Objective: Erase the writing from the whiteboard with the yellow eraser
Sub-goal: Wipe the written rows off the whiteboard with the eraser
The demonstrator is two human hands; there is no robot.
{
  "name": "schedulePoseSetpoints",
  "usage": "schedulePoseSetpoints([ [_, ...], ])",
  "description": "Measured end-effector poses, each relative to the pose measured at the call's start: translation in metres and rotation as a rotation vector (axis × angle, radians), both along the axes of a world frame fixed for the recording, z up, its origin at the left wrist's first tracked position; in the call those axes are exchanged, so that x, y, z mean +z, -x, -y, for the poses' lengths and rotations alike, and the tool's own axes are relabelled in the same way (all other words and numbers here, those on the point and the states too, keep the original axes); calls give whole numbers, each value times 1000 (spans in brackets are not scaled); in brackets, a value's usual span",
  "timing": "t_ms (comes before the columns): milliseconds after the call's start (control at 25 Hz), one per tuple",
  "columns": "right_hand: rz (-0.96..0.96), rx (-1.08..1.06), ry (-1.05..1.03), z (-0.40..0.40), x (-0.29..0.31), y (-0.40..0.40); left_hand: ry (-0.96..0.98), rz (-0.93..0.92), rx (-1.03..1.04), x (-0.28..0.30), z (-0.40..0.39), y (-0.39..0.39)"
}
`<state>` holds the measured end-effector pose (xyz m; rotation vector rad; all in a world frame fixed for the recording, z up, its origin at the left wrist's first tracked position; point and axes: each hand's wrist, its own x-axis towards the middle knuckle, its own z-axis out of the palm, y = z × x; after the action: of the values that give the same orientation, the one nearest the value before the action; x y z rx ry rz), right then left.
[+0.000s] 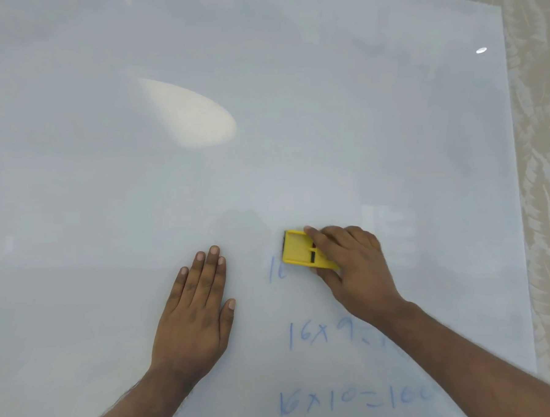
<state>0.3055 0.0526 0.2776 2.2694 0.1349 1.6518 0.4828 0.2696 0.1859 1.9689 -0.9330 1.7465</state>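
Observation:
A large glossy whiteboard [264, 145] fills the view. My right hand [353, 261] grips the yellow eraser [298, 248], which is pressed flat on the board at centre right. Just left of the eraser a blue "16" [277, 268] remains from a partly wiped line. Below it are two blue lines of writing, "16x9=" [324, 331], partly hidden by my right forearm, and "16x10=160" [353, 398]. My left hand [196, 308] lies flat on the board with its fingers spread, left of the writing, holding nothing.
The board's right edge [518, 195] runs top to bottom, with a beige leaf-patterned surface [542, 162] beyond it. A bright light reflection [189, 114] sits on the upper middle of the board.

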Motion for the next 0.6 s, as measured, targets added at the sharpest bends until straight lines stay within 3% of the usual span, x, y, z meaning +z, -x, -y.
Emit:
schedulePoseSetpoints([
  [360,-155,-45,184,3,-44,10,-18,-19,-11,-20,-3,0],
  [600,-16,-17,-5,-9,-13,0,1,-64,-18,-36,-1,0],
])
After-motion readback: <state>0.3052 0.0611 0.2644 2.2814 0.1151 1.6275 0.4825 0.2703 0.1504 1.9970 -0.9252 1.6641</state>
